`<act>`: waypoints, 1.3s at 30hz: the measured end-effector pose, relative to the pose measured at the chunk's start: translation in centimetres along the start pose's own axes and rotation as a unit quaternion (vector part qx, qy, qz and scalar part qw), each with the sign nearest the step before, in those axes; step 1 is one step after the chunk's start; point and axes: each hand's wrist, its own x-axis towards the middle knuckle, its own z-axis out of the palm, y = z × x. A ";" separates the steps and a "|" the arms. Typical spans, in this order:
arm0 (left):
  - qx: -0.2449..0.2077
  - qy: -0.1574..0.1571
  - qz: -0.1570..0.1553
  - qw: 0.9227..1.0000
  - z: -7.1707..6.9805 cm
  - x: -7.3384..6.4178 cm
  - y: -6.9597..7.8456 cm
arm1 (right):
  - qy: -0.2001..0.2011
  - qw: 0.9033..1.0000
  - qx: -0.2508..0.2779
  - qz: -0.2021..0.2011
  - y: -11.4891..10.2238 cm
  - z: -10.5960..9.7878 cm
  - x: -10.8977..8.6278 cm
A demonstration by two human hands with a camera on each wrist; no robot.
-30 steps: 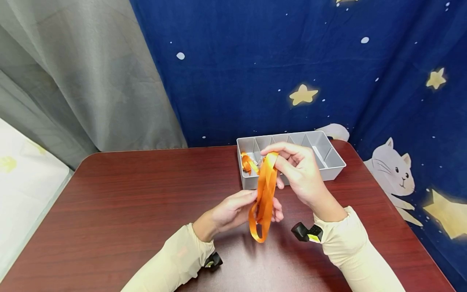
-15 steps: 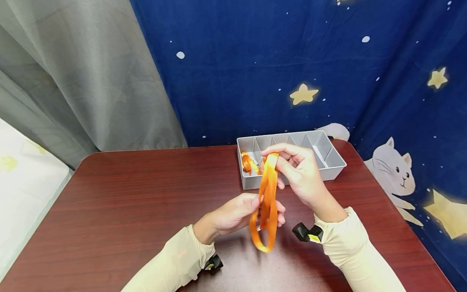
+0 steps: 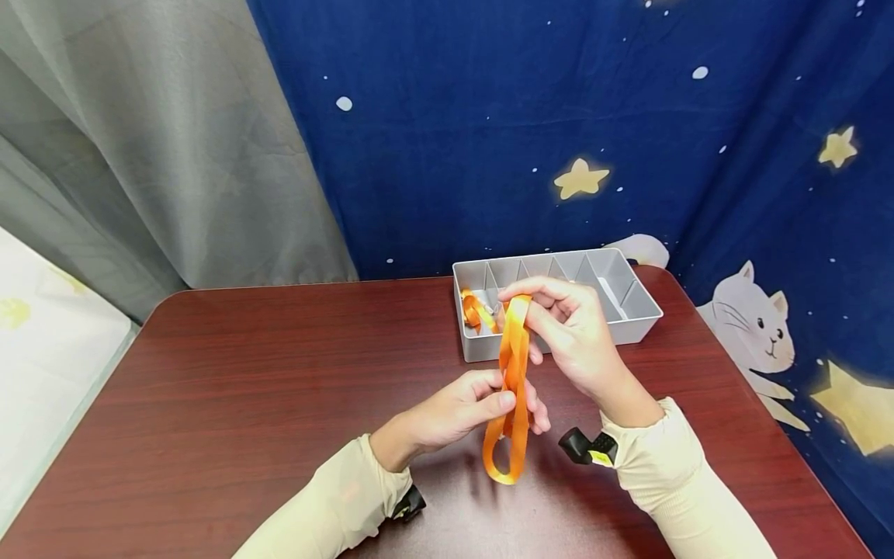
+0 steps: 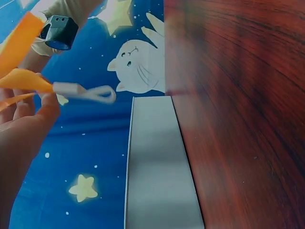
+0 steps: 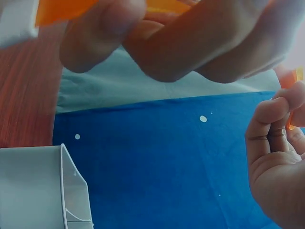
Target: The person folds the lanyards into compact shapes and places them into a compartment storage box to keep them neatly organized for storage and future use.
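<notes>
An orange lanyard [image 3: 515, 353] hangs in long loops in front of me. My right hand [image 3: 576, 326] pinches its top between thumb and fingers, as the right hand [image 5: 281, 148] also shows in the right wrist view. Lower down, my left hand [image 3: 464, 407] holds the strands, thumb across the front and fingers behind. A white clip [image 4: 71, 89] with a loop sticks out below the left hand in the left wrist view. Behind the hands stands a grey divided box [image 3: 482, 351], with another orange lanyard [image 3: 476, 312] lying in its leftmost compartment.
The box stands near the back edge of the reddish-brown table [image 3: 279, 373], toward the right. A white strip [image 3: 611, 297] shows in its right part. Behind the table hang a grey curtain [image 3: 174, 155] and a blue star-patterned curtain [image 3: 454, 155].
My left thumb has come across the front of the lanyard, with the hand slightly lower and farther right. The lanyard's bottom loop hangs lower than a second ago. My right hand stays nearly still.
</notes>
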 end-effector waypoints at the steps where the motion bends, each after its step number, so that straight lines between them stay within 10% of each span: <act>1: -0.001 -0.003 0.001 1.000 0.0 0.0 0.0 | 0.000 1.000 0.000 0.000 0.0 0.0 0.0; 28: 0.065 0.069 -0.034 0.995 1.1 0.0 0.5 | 0.017 0.999 -0.034 -0.006 0.0 -0.3 -0.1; 39: -0.017 0.053 0.006 0.998 1.0 -0.3 0.5 | 0.019 0.999 -0.031 -0.002 0.2 -0.4 -0.2</act>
